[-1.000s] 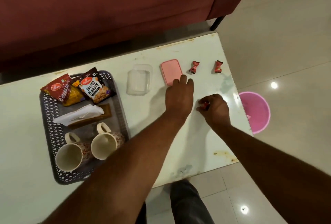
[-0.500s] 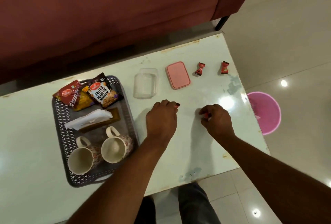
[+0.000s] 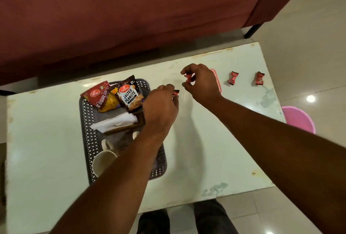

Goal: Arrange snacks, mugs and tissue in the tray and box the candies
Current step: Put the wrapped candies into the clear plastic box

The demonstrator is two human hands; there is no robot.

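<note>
My left hand (image 3: 161, 106) pinches a red wrapped candy (image 3: 176, 92) over the right edge of the grey tray (image 3: 87, 140). My right hand (image 3: 201, 82) pinches another red candy (image 3: 188, 77) just above the clear box (image 3: 169, 82), which is mostly hidden behind both hands. The pink lid (image 3: 217, 82) shows only as a strip behind my right hand. Two more red candies (image 3: 232, 78) (image 3: 259, 78) lie on the table to the right. In the tray are snack packets (image 3: 129, 96), folded tissue (image 3: 116, 122) and a white mug (image 3: 103, 162); my left forearm hides a second mug.
The white table (image 3: 215, 158) stands in front of a dark red sofa (image 3: 131, 18). A pink bin (image 3: 297, 119) sits on the tiled floor past the table's right edge. My legs show below the near edge.
Both hands have lifted off the table and moved up and left toward the clear box, each carrying a candy. The camera has tilted, so the scene sits lower in view.
</note>
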